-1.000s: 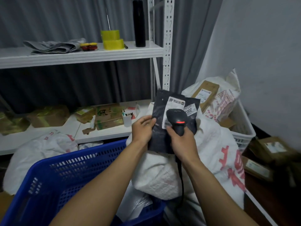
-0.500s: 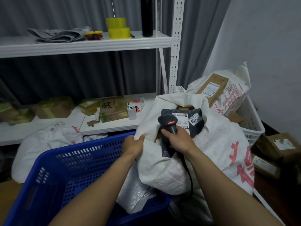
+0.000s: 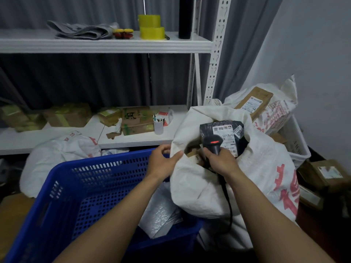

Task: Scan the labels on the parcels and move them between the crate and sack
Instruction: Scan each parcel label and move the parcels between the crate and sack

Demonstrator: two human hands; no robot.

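While my left grip (image 3: 163,162) clenches the rim of the white sack (image 3: 256,183) and my right grip (image 3: 220,161) grasps the handle of the scanner (image 3: 212,143), one black parcel (image 3: 226,132) leans label-up in the sack's mouth, just beyond the right grip. Below my forearms sits one blue crate (image 3: 66,196) holding one silver parcel (image 3: 161,215), partly pinned under the sack's bulge.

The risks, as I judge them: a slackened left grip could let the rim fold over the mouth. The scanner's single cable (image 3: 231,211), trailing down the sack from the right grip, could snag as I pull back. Brown shapes under the black parcel cannot be counted.

Farther right of the right grip, one white basket (image 3: 298,141) carries a second sack (image 3: 277,112) and one labelled brown box (image 3: 254,100). Far above both grips, two yellow tape rolls (image 3: 151,27) stand on the shelf (image 3: 95,45).
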